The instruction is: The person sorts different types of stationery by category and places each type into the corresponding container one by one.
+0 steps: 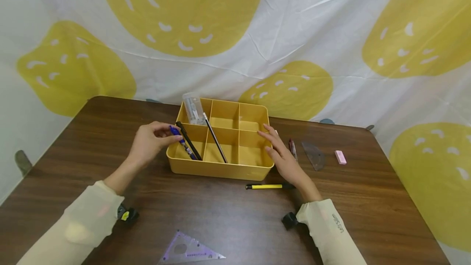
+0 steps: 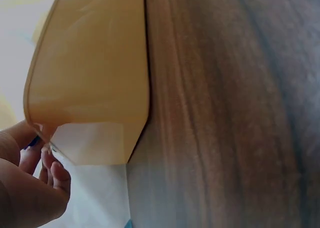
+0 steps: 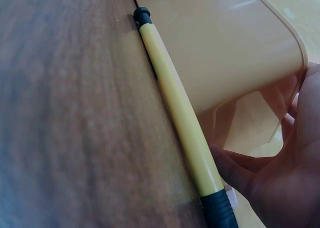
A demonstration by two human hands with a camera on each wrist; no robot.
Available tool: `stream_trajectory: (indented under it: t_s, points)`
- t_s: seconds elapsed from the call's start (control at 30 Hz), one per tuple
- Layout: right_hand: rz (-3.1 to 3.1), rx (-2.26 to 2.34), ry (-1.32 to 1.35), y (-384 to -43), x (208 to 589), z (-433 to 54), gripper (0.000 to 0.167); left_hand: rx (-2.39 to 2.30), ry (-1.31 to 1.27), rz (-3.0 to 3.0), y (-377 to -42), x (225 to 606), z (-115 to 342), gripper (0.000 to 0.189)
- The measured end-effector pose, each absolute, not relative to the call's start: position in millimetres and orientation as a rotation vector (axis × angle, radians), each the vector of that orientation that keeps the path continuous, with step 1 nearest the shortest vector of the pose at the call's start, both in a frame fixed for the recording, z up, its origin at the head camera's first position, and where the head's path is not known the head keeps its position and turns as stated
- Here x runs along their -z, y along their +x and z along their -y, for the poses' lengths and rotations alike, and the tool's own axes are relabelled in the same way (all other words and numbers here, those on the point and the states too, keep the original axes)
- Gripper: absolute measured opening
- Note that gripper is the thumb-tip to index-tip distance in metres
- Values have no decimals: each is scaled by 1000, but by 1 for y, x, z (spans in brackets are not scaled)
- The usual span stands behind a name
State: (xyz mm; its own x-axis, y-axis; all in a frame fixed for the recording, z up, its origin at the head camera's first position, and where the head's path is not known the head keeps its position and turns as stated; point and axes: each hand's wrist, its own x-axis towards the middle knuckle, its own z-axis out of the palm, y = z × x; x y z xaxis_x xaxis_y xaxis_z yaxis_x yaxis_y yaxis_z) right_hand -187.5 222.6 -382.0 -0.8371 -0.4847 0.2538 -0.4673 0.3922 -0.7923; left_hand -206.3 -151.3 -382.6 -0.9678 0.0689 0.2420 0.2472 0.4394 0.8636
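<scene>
A yellow six-compartment organizer box [image 1: 222, 169] stands on the table. My left hand [image 1: 149, 140] pinches the top of a blue pen [image 1: 188, 150], which slants down into the front-left compartment beside a black pen [image 1: 189, 141]. In the left wrist view, the left fingers [image 2: 60, 177] are at the box's rim with a bit of blue between them. My right hand [image 1: 285, 158] touches the box's right side, its fingers relaxed over the rim. A black-and-white pencil [image 1: 215, 140] leans in the front-middle compartment, and a clear plastic tube [image 1: 193, 108] stands in the back-left one.
On the table [image 1: 162, 203], a yellow-and-black pen [image 1: 266, 186] lies before the box's right corner. A purple-edged set square [image 1: 191, 250] lies at the front. Right of the box are a red pen [image 1: 292, 149], a clear protractor [image 1: 313, 156] and a pink eraser [image 1: 340, 157].
</scene>
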Motion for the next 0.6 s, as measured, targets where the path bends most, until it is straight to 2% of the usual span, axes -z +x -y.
stream_trajectory:
  t_s: [0.6]
  points:
    - [-2606, 1473, -901, -187, 381, -223, 42, 1158, -211, 2393, -205, 386, 137, 35]
